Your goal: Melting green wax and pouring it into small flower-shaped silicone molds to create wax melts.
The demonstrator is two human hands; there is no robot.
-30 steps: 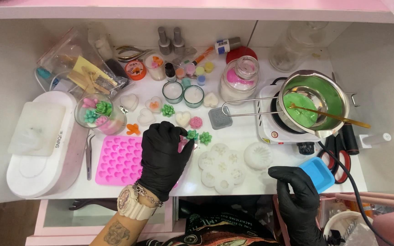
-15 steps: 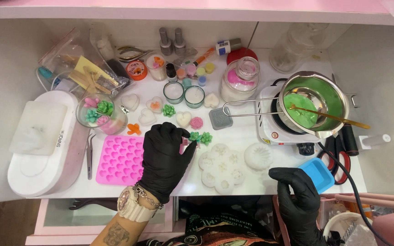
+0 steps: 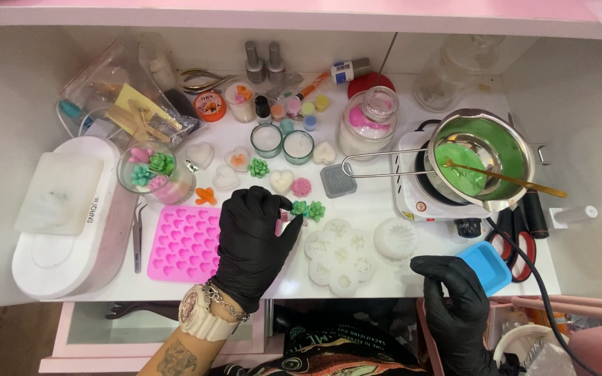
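My left hand (image 3: pixel 251 245), in a black glove, lies over the right part of a pink heart-cavity mould (image 3: pixel 179 244). Its fingers curl around the mould's right edge, and the fingertips touch a green succulent-shaped wax piece (image 3: pixel 299 207). A second green piece (image 3: pixel 315 209) sits right beside the first. My right hand (image 3: pixel 451 285), also gloved, is at the table's front right edge. Its fingertips grip the left side of a blue silicone mould (image 3: pixel 488 266).
A white flower mould (image 3: pixel 338 254) and a round white mould (image 3: pixel 394 238) lie between my hands. A steel pot of green wax (image 3: pixel 481 159) with a stick stands on a small hotplate (image 3: pixel 412 195). Wax hearts, jars, small bottles and a glass bowl (image 3: pixel 153 174) crowd the back.
My left fingertips shifted slightly right, and the nearer green succulent piece now sits closer to the other one. My right hand has hardly moved.
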